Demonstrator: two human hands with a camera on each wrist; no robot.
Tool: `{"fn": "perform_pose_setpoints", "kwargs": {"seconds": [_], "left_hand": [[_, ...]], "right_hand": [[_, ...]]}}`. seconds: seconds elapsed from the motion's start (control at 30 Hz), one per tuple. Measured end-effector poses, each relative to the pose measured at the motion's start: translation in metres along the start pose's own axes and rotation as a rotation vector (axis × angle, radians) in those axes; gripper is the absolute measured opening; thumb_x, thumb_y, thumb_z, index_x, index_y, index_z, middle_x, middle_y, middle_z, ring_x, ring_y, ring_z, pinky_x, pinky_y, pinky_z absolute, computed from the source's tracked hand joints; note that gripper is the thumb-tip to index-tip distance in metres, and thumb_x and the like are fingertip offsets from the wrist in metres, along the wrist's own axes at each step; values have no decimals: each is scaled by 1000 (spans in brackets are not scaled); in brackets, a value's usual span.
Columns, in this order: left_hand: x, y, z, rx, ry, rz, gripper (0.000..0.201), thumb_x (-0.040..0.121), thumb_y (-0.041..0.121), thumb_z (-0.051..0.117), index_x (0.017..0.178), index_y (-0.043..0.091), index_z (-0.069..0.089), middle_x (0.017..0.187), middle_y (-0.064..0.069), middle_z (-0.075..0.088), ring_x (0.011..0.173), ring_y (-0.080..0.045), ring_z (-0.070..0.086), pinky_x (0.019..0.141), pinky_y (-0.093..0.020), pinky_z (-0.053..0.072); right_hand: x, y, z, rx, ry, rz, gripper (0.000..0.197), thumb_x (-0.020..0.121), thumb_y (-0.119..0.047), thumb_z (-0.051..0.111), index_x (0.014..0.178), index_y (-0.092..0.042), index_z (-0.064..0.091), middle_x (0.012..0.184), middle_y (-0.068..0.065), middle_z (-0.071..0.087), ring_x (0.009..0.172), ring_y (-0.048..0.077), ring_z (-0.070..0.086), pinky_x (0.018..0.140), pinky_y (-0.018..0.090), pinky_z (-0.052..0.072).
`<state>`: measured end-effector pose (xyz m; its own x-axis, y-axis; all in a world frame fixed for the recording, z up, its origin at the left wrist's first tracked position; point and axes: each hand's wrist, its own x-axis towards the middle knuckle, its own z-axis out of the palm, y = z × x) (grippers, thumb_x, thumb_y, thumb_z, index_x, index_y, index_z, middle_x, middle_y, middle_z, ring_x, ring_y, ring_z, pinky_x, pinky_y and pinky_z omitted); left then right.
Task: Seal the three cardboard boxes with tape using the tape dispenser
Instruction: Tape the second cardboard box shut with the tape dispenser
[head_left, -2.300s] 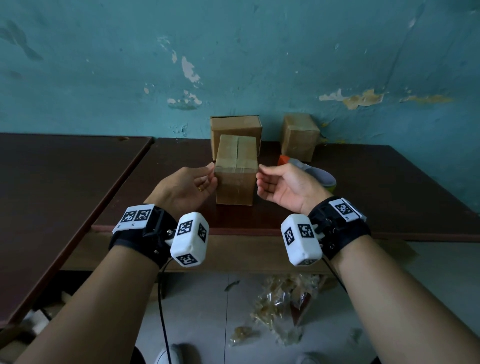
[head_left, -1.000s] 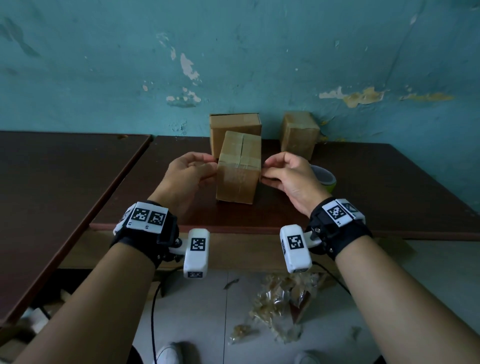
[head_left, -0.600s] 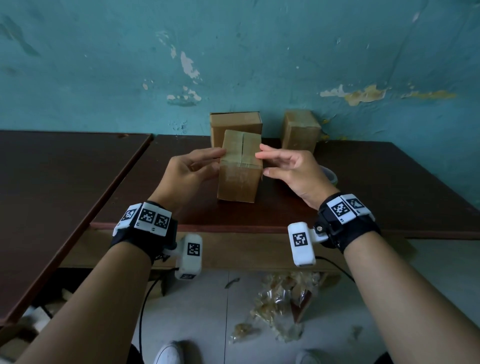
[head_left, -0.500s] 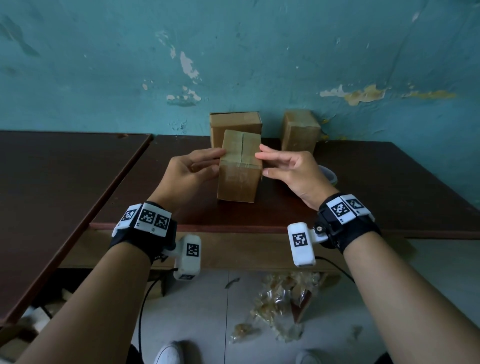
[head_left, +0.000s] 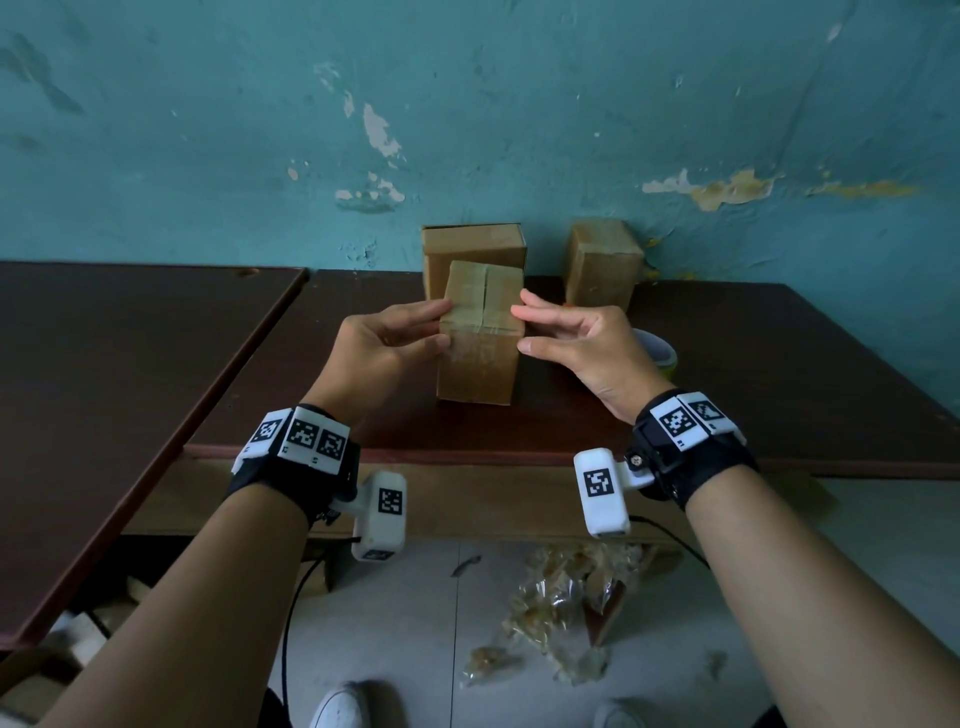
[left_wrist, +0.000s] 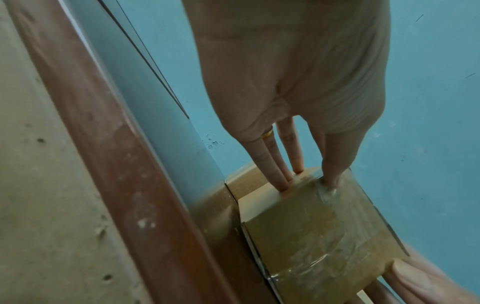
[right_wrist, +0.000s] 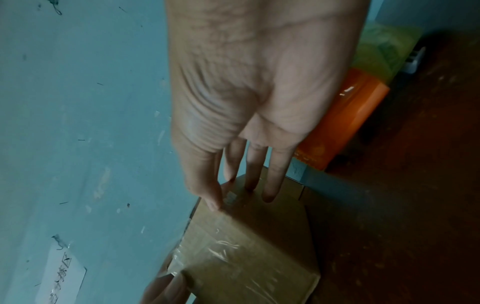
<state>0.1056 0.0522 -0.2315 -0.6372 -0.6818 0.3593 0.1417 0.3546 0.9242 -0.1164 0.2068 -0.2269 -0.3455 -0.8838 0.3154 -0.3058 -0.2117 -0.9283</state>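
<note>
The near cardboard box (head_left: 480, 358) stands upright on the dark table (head_left: 779, 364), with clear tape across its top and down its sides. My left hand (head_left: 410, 338) presses straight fingers (left_wrist: 270, 164) on the box's left side, thumb on the tape near the top edge. My right hand (head_left: 561, 338) touches the right side with straight fingers (right_wrist: 272, 181), thumb at the edge. Two more boxes (head_left: 472, 249) (head_left: 602, 260) stand behind, by the wall. The tape dispenser, orange (right_wrist: 345, 119) with a green roll (head_left: 660, 353), lies behind my right hand, mostly hidden.
A second dark table (head_left: 104, 389) adjoins on the left. The teal wall (head_left: 467, 130) rises right behind the boxes. Crumpled plastic wrap (head_left: 561, 608) lies on the floor under the table's front edge.
Both hands turned from palm-up beside the box to pressing its upper sides. Over the last half second they have barely shifted, and the box stays where it was.
</note>
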Motion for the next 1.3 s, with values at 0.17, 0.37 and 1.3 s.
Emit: {"fn": "perform_pose_setpoints", "kwargs": {"seconds": [0.17,0.37,1.3], "left_hand": [[1,-4,2,-36,22,-5,43,90,-4,77,132,2,71,131,-8,72,115,-13,73,101,-33,60],[0,-8,3,-80,43,-18,43,88,0,81,130,6,73,130,-7,74,120,-19,72,103,-39,59],[1,-6,6,-126,96,-59,40,85,2,84,124,-2,75,126,-10,76,115,-21,75,93,-35,64]], "right_hand": [[0,1,3,-46,16,-24,40,88,-5,82,123,-22,78,150,-2,61,139,3,55,126,40,36],[-2,1,8,-96,62,-71,36,88,-3,83,121,-17,79,149,4,62,135,5,60,120,40,45],[2,2,13,-93,97,-88,30,87,-8,86,117,-9,80,146,8,64,133,7,62,117,41,49]]}}
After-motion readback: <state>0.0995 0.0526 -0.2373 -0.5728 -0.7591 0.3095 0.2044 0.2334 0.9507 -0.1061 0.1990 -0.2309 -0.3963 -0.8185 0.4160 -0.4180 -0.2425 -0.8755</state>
